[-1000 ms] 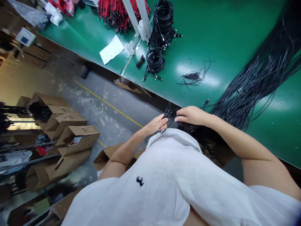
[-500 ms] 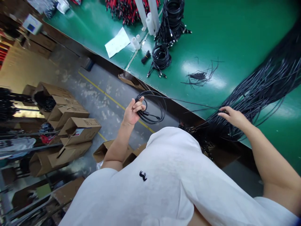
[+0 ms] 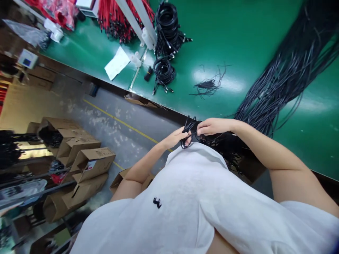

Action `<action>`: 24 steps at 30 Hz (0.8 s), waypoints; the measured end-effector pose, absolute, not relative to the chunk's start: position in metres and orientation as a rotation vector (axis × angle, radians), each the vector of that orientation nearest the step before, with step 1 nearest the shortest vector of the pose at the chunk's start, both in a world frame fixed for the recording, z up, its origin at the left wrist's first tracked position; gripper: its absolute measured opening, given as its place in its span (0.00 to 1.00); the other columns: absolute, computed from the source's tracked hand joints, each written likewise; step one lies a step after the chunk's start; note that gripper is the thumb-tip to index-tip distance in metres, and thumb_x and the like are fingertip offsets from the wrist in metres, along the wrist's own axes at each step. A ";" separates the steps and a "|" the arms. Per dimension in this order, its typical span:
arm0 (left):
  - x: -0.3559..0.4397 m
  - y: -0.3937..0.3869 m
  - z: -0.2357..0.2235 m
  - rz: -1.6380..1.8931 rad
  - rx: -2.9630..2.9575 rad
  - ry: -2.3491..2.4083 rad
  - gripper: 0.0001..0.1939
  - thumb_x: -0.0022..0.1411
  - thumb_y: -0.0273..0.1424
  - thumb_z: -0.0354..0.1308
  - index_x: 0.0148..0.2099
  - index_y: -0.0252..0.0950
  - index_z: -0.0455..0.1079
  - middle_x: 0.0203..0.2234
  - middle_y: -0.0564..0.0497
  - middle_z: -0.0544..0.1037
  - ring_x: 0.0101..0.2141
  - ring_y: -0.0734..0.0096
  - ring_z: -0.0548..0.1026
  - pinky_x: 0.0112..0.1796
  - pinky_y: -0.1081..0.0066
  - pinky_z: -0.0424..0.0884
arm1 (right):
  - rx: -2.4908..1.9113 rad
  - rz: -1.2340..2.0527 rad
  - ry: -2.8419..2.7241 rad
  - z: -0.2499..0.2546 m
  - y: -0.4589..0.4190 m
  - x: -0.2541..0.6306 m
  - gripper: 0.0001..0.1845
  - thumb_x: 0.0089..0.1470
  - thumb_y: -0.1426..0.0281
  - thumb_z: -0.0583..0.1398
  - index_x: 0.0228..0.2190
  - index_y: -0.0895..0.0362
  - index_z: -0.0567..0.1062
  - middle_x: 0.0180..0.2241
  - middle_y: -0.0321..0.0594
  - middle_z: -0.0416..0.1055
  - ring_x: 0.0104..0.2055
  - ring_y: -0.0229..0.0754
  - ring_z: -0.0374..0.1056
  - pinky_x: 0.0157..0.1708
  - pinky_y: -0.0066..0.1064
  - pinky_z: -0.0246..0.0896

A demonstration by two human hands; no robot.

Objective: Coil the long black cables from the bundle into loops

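My left hand (image 3: 175,138) is closed round a coiled black cable (image 3: 188,124), just in front of my shirt at the table's edge. Right beside it, my right hand (image 3: 210,126) has its fingers bent together at the near side of the coil, gripping a length of the same cable; its fingertips are partly hidden. A thick bundle of loose black cables (image 3: 275,84) lies across the table to the right and hangs over the edge behind my right forearm.
On the green table (image 3: 233,28) lie short black wire pieces (image 3: 208,85), finished cable coils (image 3: 164,70), a small dark bundle (image 3: 148,73), a paper sheet (image 3: 117,63) and red cables (image 3: 124,24). Cardboard boxes (image 3: 91,164) stand on the floor at left.
My right hand has moved left from the cable bundle to the coil. My left hand has carried the coil right and closer to my body. The view has shifted slightly.
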State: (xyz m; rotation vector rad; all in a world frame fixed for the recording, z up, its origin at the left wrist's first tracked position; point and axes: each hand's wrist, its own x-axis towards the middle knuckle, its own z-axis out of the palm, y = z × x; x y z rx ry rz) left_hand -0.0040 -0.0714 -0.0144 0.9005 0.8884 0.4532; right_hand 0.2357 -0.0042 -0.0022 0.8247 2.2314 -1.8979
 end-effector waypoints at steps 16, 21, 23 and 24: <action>-0.017 -0.043 -0.017 0.528 0.802 1.153 0.08 0.63 0.31 0.61 0.35 0.33 0.65 0.19 0.61 0.65 0.20 0.85 0.63 0.37 0.74 0.71 | 1.976 -3.257 1.142 -0.082 -0.085 0.203 0.20 0.46 0.59 0.67 0.37 0.60 0.75 0.17 0.26 0.57 0.19 0.28 0.52 0.33 0.32 0.67; -0.017 -0.060 -0.032 0.755 0.780 1.223 0.08 0.65 0.34 0.57 0.38 0.35 0.64 0.23 0.59 0.62 0.20 0.84 0.58 0.25 0.79 0.61 | 2.438 -3.033 0.946 -0.084 -0.146 0.184 0.19 0.40 0.67 0.68 0.37 0.57 0.74 0.31 0.33 0.69 0.33 0.34 0.66 0.39 0.30 0.68; -0.016 -0.066 -0.039 0.785 0.784 1.218 0.09 0.65 0.36 0.57 0.39 0.36 0.63 0.25 0.59 0.62 0.21 0.83 0.59 0.25 0.78 0.60 | 2.625 -3.101 0.509 -0.083 -0.159 0.168 0.15 0.42 0.66 0.66 0.33 0.56 0.71 0.32 0.34 0.69 0.34 0.36 0.68 0.39 0.31 0.69; -0.016 -0.068 -0.044 0.787 0.818 1.220 0.09 0.65 0.36 0.57 0.39 0.37 0.62 0.25 0.58 0.63 0.22 0.82 0.60 0.26 0.78 0.62 | 2.738 -3.147 0.309 -0.081 -0.161 0.160 0.14 0.43 0.66 0.65 0.32 0.55 0.69 0.32 0.34 0.69 0.35 0.36 0.69 0.39 0.31 0.70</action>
